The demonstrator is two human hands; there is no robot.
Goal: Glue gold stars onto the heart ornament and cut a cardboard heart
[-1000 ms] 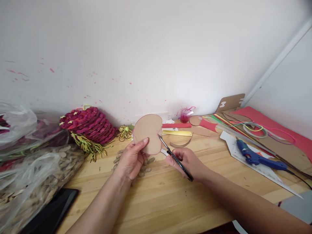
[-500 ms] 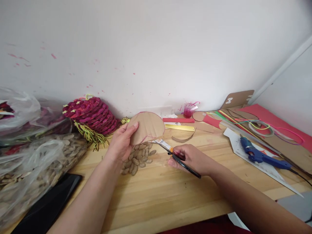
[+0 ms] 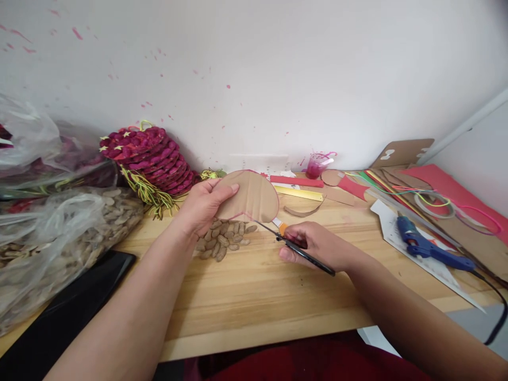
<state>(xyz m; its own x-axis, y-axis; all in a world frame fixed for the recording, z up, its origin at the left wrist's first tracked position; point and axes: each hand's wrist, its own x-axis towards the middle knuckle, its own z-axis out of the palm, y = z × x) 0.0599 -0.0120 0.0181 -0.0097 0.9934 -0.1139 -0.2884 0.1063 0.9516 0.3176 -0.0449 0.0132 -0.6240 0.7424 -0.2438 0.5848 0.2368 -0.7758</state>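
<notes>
My left hand [image 3: 208, 203] pinches the left side of a rounded cardboard piece [image 3: 254, 196], thumb on top, above the table. A reddish-purple line runs along the piece's edge. In my right hand [image 3: 307, 243] is a pair of scissors [image 3: 301, 254] with a black handle. One dark blade reaches the lower edge of the cardboard; the other blade is mostly hidden behind the piece. Below the cardboard lies a pile of unshelled peanuts [image 3: 222, 241] on the wooden table [image 3: 238, 307].
A blue glue gun [image 3: 428, 248] rests on white paper at right, beside coloured cords and cardboard. Bags of peanuts [image 3: 79, 227] and a black flat object [image 3: 71, 312] occupy the left. Magenta peanut-covered pieces [image 3: 159, 159] and a cup of pink paint [image 3: 313, 168] stand near the wall.
The cardboard has turned a little in my left hand, and the scissor blades now meet its lower edge. The camera view has tilted slightly downward.
</notes>
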